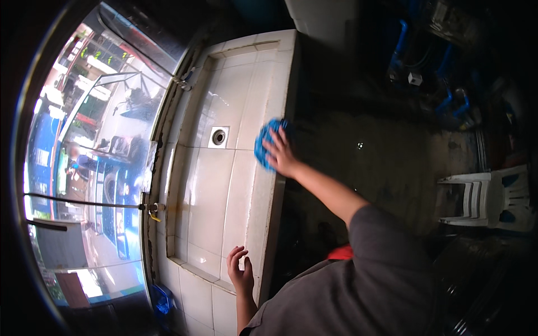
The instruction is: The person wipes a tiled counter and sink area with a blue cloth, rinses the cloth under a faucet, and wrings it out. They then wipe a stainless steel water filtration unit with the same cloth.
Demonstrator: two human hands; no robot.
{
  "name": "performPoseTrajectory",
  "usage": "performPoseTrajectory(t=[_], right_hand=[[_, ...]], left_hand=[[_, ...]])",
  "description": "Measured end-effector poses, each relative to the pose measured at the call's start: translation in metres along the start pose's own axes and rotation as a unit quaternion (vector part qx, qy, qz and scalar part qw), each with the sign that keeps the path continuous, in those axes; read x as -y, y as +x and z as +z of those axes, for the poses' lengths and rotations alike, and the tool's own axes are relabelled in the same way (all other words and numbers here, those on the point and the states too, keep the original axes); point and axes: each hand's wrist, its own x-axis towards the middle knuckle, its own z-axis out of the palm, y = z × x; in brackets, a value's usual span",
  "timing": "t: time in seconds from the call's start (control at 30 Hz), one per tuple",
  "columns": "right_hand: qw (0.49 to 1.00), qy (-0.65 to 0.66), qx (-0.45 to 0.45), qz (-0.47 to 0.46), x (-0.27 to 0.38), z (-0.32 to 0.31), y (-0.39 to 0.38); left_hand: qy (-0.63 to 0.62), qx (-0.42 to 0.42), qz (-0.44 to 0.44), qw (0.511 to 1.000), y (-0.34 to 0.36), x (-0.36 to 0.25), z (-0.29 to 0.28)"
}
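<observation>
My right hand (282,155) presses with spread fingers on a bunched blue cloth (262,147), slightly blurred, on the tiled rim of a long, shallow tiled basin (242,185). Part of the cloth lies hidden under the palm. Nearer to me, my left hand (241,273) is over the same rim by the basin's near end. Its fingers are loosely bent and apart, with nothing in them. A square drain (219,137) sits in the basin floor, left of the cloth. The pale tiles look shiny.
A tap with a yellow handle (154,213) is on the left side, below a window (95,168) onto a bright street. A blue plastic item (162,299) lies at the lower left. White plastic chairs (493,199) stand at the right. Blue pipes (400,42) show at the far right.
</observation>
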Motion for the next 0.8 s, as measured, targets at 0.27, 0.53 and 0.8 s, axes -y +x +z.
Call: performPoseTrajectory(t=[0.27, 0.53, 0.8], right_hand=[[0.729, 0.356, -0.193, 0.551, 0.098, 0.048, -0.069], [0.538, 0.513, -0.005, 0.669, 0.109, 0.033, -0.073], [0.698, 0.464, -0.141, 0.527, -0.147, 0.044, 0.108]], left_hand=[[-0.006, 0.040, 0.008, 0.999, 0.019, -0.006, 0.020], [-0.021, 0.043, 0.001, 0.999, 0.047, 0.003, 0.028], [-0.067, -0.022, -0.026, 0.997, 0.085, 0.016, 0.027]])
